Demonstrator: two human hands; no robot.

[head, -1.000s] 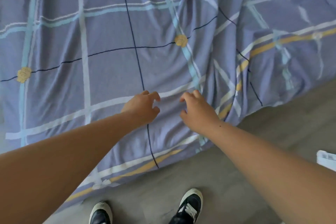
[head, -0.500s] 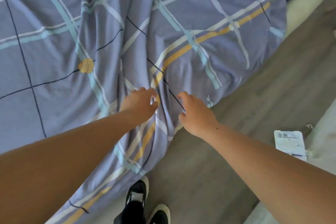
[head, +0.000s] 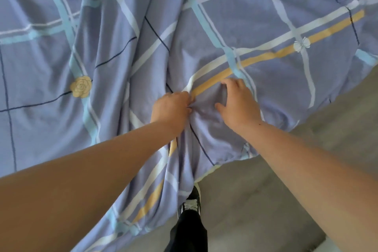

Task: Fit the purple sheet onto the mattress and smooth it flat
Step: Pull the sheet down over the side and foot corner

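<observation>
The purple sheet [head: 266,26], crossed by white, teal, yellow and dark lines, covers the mattress and hangs over its near corner toward the floor. Deep folds run from the top middle down to my hands. My left hand [head: 170,108] grips a bunch of the fabric at the corner, fingers curled into a fold. Just to its right, my right hand [head: 238,104] rests on the sheet with fingers spread and bent, pressing into the cloth beside the yellow stripe. The mattress itself is hidden under the sheet.
Grey wood floor [head: 286,190] lies to the right and below the bed corner. My leg in dark trousers and a black shoe with white laces [head: 191,204] stands close to the hanging sheet edge. A pale edge shows at the bottom right corner.
I have moved right along the bed toward the corner. Both hands went from hovering with loose fingers to being on the sheet; the left now bunches the fabric.
</observation>
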